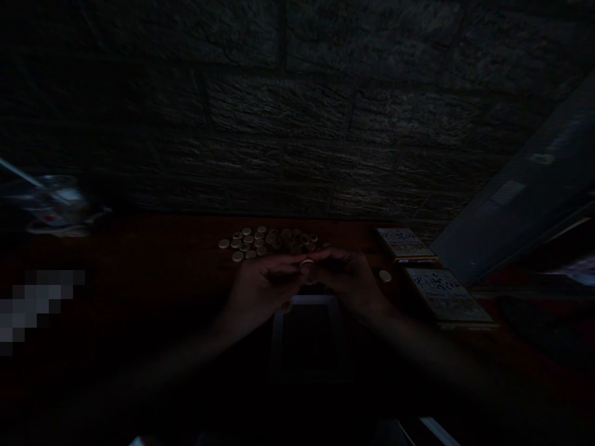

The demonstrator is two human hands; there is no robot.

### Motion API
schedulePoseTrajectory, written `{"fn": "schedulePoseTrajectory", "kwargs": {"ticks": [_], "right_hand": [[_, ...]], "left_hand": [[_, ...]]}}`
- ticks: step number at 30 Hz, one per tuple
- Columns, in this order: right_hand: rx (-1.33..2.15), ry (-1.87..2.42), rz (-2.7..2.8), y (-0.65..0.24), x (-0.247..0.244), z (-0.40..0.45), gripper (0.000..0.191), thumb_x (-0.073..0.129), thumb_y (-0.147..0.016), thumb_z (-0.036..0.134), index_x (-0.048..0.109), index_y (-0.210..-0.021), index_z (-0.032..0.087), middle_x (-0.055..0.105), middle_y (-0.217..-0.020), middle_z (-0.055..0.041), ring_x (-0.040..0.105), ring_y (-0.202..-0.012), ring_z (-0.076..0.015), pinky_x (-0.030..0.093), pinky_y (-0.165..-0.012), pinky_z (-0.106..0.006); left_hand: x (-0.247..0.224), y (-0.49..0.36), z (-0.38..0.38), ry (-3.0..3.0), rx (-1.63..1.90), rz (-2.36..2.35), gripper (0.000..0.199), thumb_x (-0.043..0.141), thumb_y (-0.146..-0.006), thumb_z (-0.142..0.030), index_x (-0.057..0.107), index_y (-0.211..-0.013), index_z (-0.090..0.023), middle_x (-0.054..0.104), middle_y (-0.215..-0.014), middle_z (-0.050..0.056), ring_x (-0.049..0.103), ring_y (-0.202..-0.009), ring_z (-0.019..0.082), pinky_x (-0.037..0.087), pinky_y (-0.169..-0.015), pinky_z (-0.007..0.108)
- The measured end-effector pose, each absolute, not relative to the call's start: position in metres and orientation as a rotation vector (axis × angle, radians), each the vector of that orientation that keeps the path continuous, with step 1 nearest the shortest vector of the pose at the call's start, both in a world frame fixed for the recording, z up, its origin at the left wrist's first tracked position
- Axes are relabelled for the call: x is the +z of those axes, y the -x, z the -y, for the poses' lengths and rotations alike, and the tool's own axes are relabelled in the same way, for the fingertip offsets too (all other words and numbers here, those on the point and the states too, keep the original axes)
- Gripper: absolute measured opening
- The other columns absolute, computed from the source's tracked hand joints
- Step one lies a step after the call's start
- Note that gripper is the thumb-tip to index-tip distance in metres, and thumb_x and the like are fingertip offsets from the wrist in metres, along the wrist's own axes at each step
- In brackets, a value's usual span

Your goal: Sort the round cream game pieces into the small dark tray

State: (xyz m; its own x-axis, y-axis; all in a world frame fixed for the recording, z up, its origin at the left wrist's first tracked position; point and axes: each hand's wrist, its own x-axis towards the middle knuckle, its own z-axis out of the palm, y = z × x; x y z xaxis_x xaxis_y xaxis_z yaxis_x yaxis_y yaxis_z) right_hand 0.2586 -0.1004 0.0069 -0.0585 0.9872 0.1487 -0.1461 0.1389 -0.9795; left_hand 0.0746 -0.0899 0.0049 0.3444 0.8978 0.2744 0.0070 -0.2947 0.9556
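Note:
In the dim head view, my left hand (pixel 264 284) and my right hand (pixel 351 277) meet over the table, fingers closed. Between their fingertips is a round wooden chess piece (pixel 307 263), pinched from both sides. Whether more pieces sit in the fingers I cannot make out. Just beyond the hands lies a loose spread of similar round pieces (pixel 248 240), some with dark markings. One more piece (pixel 286 305) shows below my left hand, by the corner of a dark, pale-rimmed box (pixel 310 300). To the right of my right hand rests a single piece (pixel 385 275).
Two flat printed boxes (pixel 449 296) lie at the right, one behind the other. A stone-block wall (pixel 279 111) rises behind the reddish wooden table (pixel 153 248). At the left stands a blurred clear container (pixel 60 201). A grey slanted post (pixel 506 186) is at the right.

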Motion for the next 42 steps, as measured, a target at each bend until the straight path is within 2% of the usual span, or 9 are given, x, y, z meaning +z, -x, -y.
{"fn": "schedulePoseTrajectory", "kwargs": {"ticks": [7,13,16,22,27,31,35,38,42], "right_hand": [[1.261,0.993,1.2,-0.259,0.013,0.101,0.024,0.09,-0.071,0.032,0.083,-0.091,0.02,0.078,-0.073,-0.0019,0.069,-0.063,-0.0136,0.055,-0.063,-0.028],[1.179,0.925,1.312,-0.262,0.012,0.101,0.029,0.087,-0.074,0.03,0.082,-0.103,0.026,0.081,-0.093,-0.0021,0.074,-0.075,-0.017,0.06,-0.071,-0.031],[1.008,0.852,1.478,-0.264,0.008,0.101,0.028,0.08,-0.082,0.024,0.08,-0.109,0.03,0.08,-0.096,-0.0013,0.075,-0.084,-0.018,0.061,-0.078,-0.032],[0.378,0.841,1.842,-0.27,0.013,0.103,0.031,0.079,-0.085,0.02,0.078,-0.115,0.028,0.073,-0.106,-0.0048,0.069,-0.098,-0.0185,0.058,-0.083,-0.032],[0.263,0.876,1.903,-0.273,0.018,0.103,0.029,0.077,-0.088,0.023,0.076,-0.116,0.027,0.072,-0.107,-0.0066,0.069,-0.099,-0.0201,0.058,-0.082,-0.033],[0.184,0.88,1.94,-0.274,0.017,0.103,0.026,0.076,-0.087,0.021,0.076,-0.113,0.026,0.073,-0.104,-0.0059,0.07,-0.095,-0.0197,0.057,-0.08,-0.032],[0.189,0.94,1.967,-0.274,0.02,0.104,0.024,0.077,-0.085,0.02,0.075,-0.109,0.023,0.076,-0.1,-0.0042,0.073,-0.089,-0.0184,0.057,-0.076,-0.029],[0.321,1.003,1.932,-0.271,0.022,0.107,0.018,0.08,-0.082,0.021,0.075,-0.1,0.022,0.078,-0.094,-0.002,0.074,-0.084,-0.0172,0.056,-0.075,-0.027],[0.59,1.033,2.001,-0.262,0.021,0.114,0.014,0.081,-0.081,0.021,0.074,-0.093,0.022,0.078,-0.091,0.0,0.073,-0.08,-0.0153,0.055,-0.072,-0.026]], "left_hand": [[0.007,-0.075,0.085,-1.574,1.166,-0.778,0.028,0.082,-0.08,-0.022,0.078,-0.108,-0.02,0.083,-0.094,0.005,0.08,-0.082,0.021,0.067,-0.074,0.029],[0.01,-0.076,0.082,-1.306,1.136,-0.729,0.027,0.082,-0.081,-0.031,0.078,-0.106,-0.019,0.082,-0.098,0.007,0.08,-0.084,0.022,0.067,-0.079,0.034],[0.012,-0.078,0.082,-1.189,1.11,-0.688,0.026,0.083,-0.081,-0.031,0.077,-0.102,-0.018,0.082,-0.099,0.007,0.08,-0.087,0.023,0.067,-0.083,0.037],[0.008,-0.08,0.084,-1.131,1.034,-0.589,0.022,0.08,-0.085,-0.03,0.078,-0.101,-0.016,0.08,-0.098,0.008,0.078,-0.09,0.021,0.065,-0.088,0.034],[0.006,-0.08,0.082,-1.071,1.007,-0.489,0.021,0.078,-0.086,-0.027,0.079,-0.105,-0.018,0.079,-0.109,0.008,0.076,-0.096,0.021,0.064,-0.089,0.033],[0.007,-0.079,0.08,-1.158,0.967,-0.518,0.025,0.074,-0.089,-0.03,0.078,-0.109,-0.016,0.08,-0.106,0.01,0.077,-0.094,0.021,0.063,-0.091,0.035],[0.012,-0.076,0.08,-1.293,0.984,-0.691,0.026,0.074,-0.087,-0.035,0.077,-0.105,-0.016,0.081,-0.096,0.01,0.079,-0.082,0.023,0.064,-0.086,0.039],[0.018,-0.071,0.074,-1.413,1.061,-0.824,0.028,0.072,-0.087,-0.04,0.076,-0.101,-0.017,0.08,-0.088,0.008,0.078,-0.078,0.023,0.064,-0.075,0.035],[0.021,-0.066,0.064,-1.429,1.096,-0.921,0.025,0.067,-0.087,-0.038,0.075,-0.097,-0.016,0.078,-0.085,0.008,0.075,-0.074,0.02,0.061,-0.064,0.029]]}}
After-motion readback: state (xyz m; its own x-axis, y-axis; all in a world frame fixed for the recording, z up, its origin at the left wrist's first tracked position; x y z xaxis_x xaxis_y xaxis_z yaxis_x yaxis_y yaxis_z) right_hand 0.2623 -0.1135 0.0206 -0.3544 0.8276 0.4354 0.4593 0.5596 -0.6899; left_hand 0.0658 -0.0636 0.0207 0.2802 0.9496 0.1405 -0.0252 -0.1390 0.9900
